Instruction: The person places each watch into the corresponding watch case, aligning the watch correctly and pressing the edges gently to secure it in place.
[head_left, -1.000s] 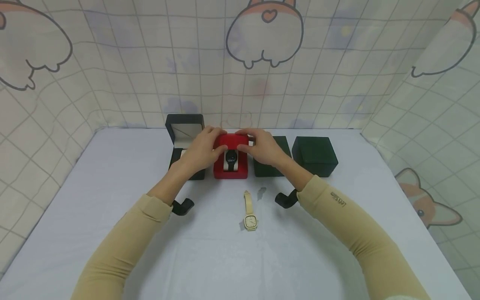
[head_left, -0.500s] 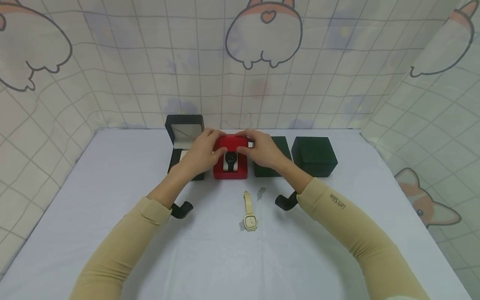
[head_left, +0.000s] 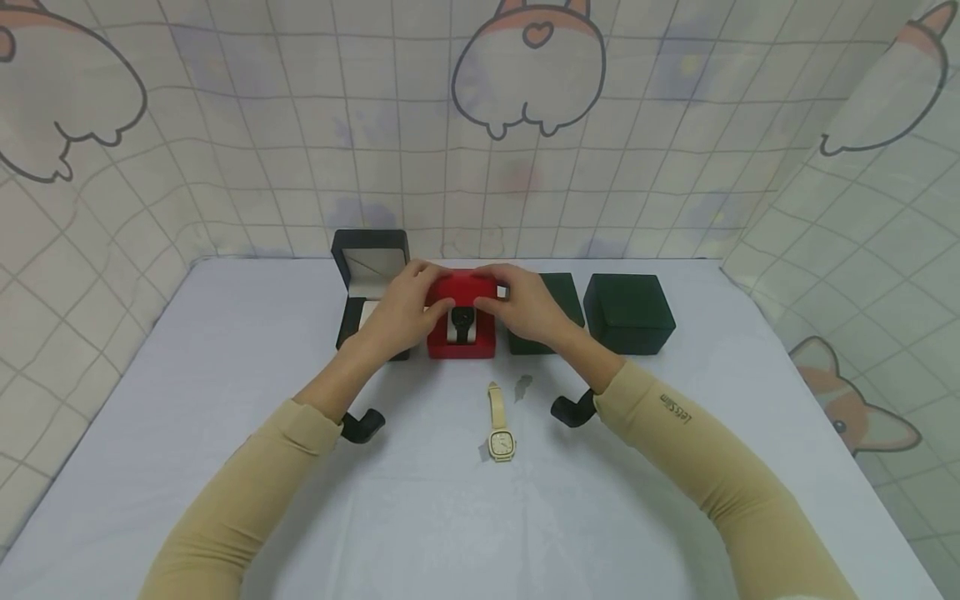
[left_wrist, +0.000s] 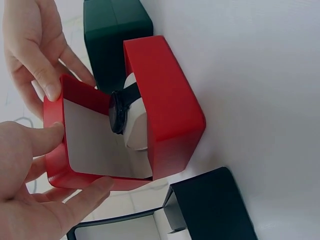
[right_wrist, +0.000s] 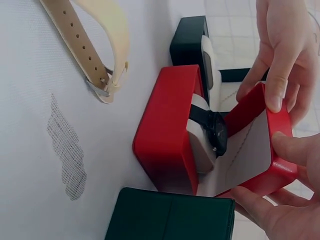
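Note:
A red watch box [head_left: 442, 346] stands in the middle of the row, its lid [head_left: 462, 287] partly raised. Inside, a black watch [head_left: 462, 317] is wrapped round a white cushion [left_wrist: 136, 125]. My left hand [head_left: 405, 307] grips the lid's left side and my right hand [head_left: 527, 305] its right side. In the wrist views both thumbs press the lid's front rim, with other fingers along its sides and behind. A cream watch [head_left: 501, 433] lies on the table in front of the red box, strap pointing toward it.
Left of the red box, a black watch box [head_left: 370, 242] stands with its lid up, partly behind my left hand. Two dark green boxes [head_left: 630, 312] are on the right, the nearer one [head_left: 564, 292] partly behind my right hand. A white cloth [head_left: 420, 525] covers the table.
The red lid has tilted slightly down and forward over the black watch, with both hands following it. The cream watch and the other boxes have not moved.

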